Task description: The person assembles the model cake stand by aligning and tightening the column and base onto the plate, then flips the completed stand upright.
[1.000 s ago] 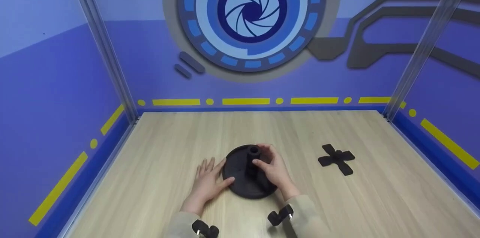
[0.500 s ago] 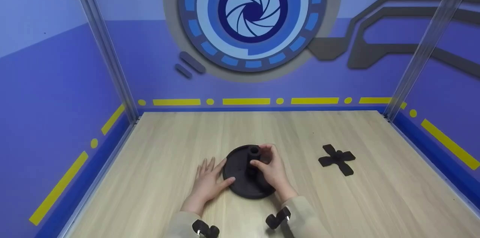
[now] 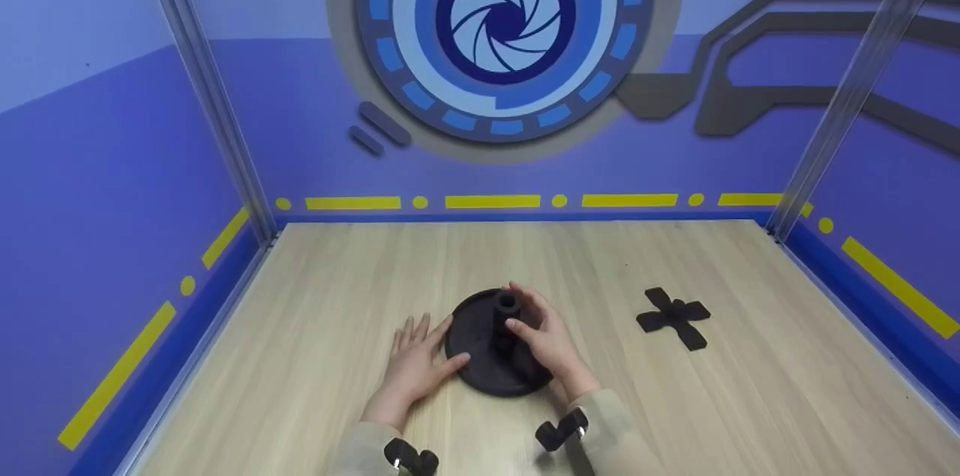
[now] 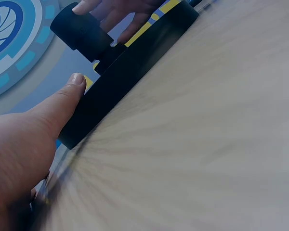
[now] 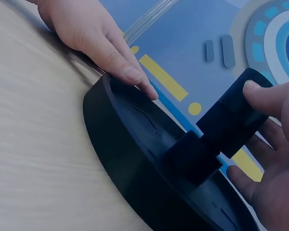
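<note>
A round black base with a raised rim lies on the table. Above its middle stands a black hollow cylinder; in the right wrist view a narrower neck links this cylinder to a thick stub on the base. My right hand holds the cylinder near its top, thumb on the near side and fingers around the far side. My left hand rests at the base's left edge with fingers spread, its thumb touching the rim in the left wrist view.
On the wooden table, to the right, lies a black four-bladed propeller-like piece with a small central knob. Blue decorated walls enclose the back and sides, with metal posts at the corners.
My right hand's fingers have shifted around the cylinder: more bent half a second ago, they now reach farther along its far side. The left hand and base look unmoved.
</note>
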`<state>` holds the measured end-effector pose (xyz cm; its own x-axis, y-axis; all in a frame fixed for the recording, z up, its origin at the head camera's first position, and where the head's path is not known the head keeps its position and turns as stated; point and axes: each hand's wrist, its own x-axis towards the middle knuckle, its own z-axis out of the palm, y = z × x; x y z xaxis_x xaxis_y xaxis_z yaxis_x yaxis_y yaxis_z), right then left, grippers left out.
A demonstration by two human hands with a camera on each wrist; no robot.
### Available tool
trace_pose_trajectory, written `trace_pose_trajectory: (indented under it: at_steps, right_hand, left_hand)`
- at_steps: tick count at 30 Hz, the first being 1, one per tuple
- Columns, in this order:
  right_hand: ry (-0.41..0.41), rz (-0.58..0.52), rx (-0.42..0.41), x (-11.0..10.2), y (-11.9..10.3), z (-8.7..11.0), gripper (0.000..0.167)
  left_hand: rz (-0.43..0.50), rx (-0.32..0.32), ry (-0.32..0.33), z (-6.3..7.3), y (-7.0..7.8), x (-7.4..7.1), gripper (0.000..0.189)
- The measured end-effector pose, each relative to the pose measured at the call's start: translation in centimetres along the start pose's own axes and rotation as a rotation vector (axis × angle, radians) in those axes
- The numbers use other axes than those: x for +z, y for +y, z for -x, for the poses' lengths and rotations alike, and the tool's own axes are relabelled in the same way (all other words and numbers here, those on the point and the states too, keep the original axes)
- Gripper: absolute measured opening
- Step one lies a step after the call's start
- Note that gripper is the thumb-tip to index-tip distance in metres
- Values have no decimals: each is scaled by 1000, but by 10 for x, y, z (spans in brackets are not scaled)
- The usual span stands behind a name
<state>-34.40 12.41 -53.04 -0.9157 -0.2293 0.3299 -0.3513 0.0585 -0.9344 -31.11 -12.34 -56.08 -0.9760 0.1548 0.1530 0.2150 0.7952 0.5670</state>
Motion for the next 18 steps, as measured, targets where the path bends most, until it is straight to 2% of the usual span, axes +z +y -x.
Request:
trace_pose_trajectory:
  at_steps: [5,18]
  right_hand:
    - [11,48,0,1,-1,1,52]
    - [159,109,54,9,0,0,50]
  left_hand:
    - [4,-4,-2,0,0,0,81]
    - [0,5,-12,1,0,0,83]
